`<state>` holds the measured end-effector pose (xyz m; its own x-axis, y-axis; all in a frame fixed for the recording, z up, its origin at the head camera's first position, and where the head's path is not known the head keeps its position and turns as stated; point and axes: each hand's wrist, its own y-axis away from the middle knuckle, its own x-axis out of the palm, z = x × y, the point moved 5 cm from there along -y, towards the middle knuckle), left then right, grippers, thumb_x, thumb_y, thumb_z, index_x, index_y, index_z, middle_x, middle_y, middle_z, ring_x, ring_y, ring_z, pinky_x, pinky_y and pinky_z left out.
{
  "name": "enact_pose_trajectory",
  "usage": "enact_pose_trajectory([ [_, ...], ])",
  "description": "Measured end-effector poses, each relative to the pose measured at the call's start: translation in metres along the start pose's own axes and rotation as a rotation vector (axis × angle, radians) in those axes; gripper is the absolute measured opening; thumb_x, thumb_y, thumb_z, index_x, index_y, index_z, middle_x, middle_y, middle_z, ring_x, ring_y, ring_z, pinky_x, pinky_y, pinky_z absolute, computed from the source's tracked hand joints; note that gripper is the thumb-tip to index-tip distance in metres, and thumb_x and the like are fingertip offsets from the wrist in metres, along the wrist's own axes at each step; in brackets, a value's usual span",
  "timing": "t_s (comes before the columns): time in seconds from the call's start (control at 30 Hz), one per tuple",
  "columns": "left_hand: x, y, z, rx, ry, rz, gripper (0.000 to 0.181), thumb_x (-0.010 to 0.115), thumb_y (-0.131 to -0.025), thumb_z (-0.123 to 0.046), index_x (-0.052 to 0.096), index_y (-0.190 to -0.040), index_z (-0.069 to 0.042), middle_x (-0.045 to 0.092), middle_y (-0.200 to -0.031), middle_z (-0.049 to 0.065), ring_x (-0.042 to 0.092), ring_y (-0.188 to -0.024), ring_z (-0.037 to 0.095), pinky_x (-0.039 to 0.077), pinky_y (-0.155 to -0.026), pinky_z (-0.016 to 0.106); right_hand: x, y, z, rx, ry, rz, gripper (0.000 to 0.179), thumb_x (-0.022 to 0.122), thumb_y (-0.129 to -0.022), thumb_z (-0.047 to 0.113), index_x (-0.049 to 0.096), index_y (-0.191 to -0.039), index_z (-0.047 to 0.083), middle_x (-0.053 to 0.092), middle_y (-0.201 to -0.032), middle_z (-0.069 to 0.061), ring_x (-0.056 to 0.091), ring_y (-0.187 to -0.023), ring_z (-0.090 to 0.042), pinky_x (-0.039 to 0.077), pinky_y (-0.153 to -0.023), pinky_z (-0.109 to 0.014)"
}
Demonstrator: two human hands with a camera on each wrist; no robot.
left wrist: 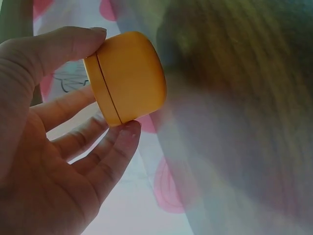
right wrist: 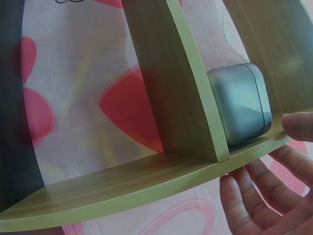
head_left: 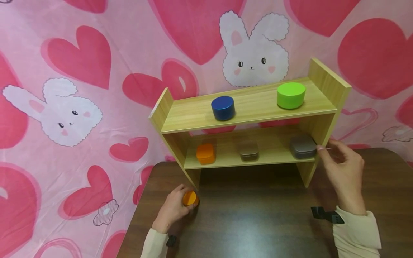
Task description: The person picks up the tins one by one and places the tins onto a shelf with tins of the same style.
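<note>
My left hand [head_left: 174, 208] holds a small round orange tin [head_left: 190, 198] by its sides, thumb across from the fingers, low over the table beside the left foot of the shelf. In the left wrist view the lid seam of the orange tin [left wrist: 129, 78] shows. My right hand [head_left: 346, 173] grips the right side panel of the wooden two-tier shelf [head_left: 248, 123], its thumb at the inner face and its fingers on the outside. Next to that thumb, on the lower tier, stands a grey square tin [right wrist: 239, 105].
On the upper tier sit a blue round tin [head_left: 223, 108] and a green oval tin [head_left: 291, 96]. The lower tier also bears an orange square tin [head_left: 205, 154] and a smaller grey tin [head_left: 248, 152]. A pink printed cloth [head_left: 129, 46] hangs behind the dark wooden table [head_left: 245, 215].
</note>
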<state>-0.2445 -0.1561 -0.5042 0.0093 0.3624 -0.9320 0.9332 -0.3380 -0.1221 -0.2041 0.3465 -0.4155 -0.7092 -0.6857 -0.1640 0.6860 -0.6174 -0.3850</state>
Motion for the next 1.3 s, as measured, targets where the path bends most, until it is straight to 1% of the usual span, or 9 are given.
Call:
enact_pose_trajectory([
  [0.17,-0.007,0.001,-0.006,0.024,0.0,-0.023,0.046,0.091,-0.077,-0.025,0.075,-0.118,-0.014,0.067,-0.106,-0.003,0.064,-0.089,0.013,0.06,-0.082,0.034,0.0,0.001,0.002,-0.011,-0.009,0.003,0.028,0.078,-0.09,0.011,0.078,-0.116,0.004,0.063,-0.085,0.041,0.062,-0.081,0.019,0.045,-0.074,0.0],
  [0.43,-0.019,0.004,-0.012,0.042,-0.012,-0.063,0.043,0.091,-0.076,-0.025,0.076,-0.114,-0.013,0.066,-0.101,-0.007,0.063,-0.085,0.01,0.058,-0.078,0.028,0.001,0.002,0.004,-0.003,-0.008,0.009,0.029,0.078,-0.09,0.014,0.077,-0.117,0.002,0.062,-0.085,0.041,0.062,-0.08,0.018,0.045,-0.074,0.0],
  [0.6,-0.032,0.007,-0.022,0.055,-0.005,-0.078,0.043,0.091,-0.074,-0.024,0.076,-0.114,-0.013,0.065,-0.099,-0.008,0.063,-0.084,0.009,0.059,-0.078,0.027,0.0,0.003,0.003,0.01,-0.008,0.007,0.028,0.078,-0.09,0.014,0.078,-0.116,0.003,0.063,-0.084,0.041,0.061,-0.08,0.018,0.044,-0.074,-0.001],
  [0.73,-0.044,0.009,-0.031,0.063,-0.006,-0.09,0.046,0.09,-0.075,-0.024,0.076,-0.117,-0.013,0.066,-0.102,-0.009,0.063,-0.087,0.008,0.06,-0.082,0.028,0.0,0.002,0.003,-0.003,-0.01,0.006,0.029,0.078,-0.09,0.013,0.078,-0.117,0.003,0.063,-0.085,0.041,0.062,-0.08,0.019,0.044,-0.074,-0.001],
  [0.83,-0.052,0.01,-0.037,0.088,-0.008,-0.107,0.048,0.09,-0.075,-0.024,0.076,-0.119,-0.011,0.066,-0.105,-0.009,0.063,-0.089,0.008,0.06,-0.084,0.029,0.0,0.002,0.003,-0.01,-0.002,0.005,0.03,0.078,-0.09,0.014,0.077,-0.118,0.002,0.062,-0.085,0.043,0.061,-0.08,0.019,0.044,-0.074,-0.001],
  [1.03,-0.07,0.011,-0.051,0.168,-0.028,-0.16,0.05,0.091,-0.074,-0.022,0.076,-0.119,-0.008,0.068,-0.106,-0.007,0.065,-0.092,0.01,0.06,-0.086,0.032,-0.001,0.002,0.002,-0.004,0.004,0.001,0.029,0.078,-0.09,0.014,0.078,-0.118,0.004,0.062,-0.085,0.043,0.061,-0.079,0.019,0.044,-0.073,-0.001],
  [1.17,-0.081,0.012,-0.059,0.2,-0.043,-0.182,0.05,0.091,-0.074,-0.023,0.076,-0.119,-0.009,0.067,-0.107,-0.007,0.064,-0.095,0.01,0.061,-0.086,0.032,-0.001,0.002,0.001,0.001,0.0,-0.002,0.029,0.078,-0.09,0.013,0.078,-0.117,0.005,0.062,-0.085,0.042,0.061,-0.079,0.019,0.044,-0.072,-0.001],
  [1.3,-0.092,0.013,-0.065,0.225,-0.056,-0.209,0.05,0.091,-0.074,-0.024,0.076,-0.12,-0.01,0.067,-0.108,-0.006,0.063,-0.096,0.01,0.061,-0.084,0.031,-0.001,0.002,0.0,0.002,0.001,-0.001,0.029,0.078,-0.09,0.012,0.078,-0.117,0.004,0.062,-0.084,0.043,0.06,-0.079,0.02,0.044,-0.073,0.0],
])
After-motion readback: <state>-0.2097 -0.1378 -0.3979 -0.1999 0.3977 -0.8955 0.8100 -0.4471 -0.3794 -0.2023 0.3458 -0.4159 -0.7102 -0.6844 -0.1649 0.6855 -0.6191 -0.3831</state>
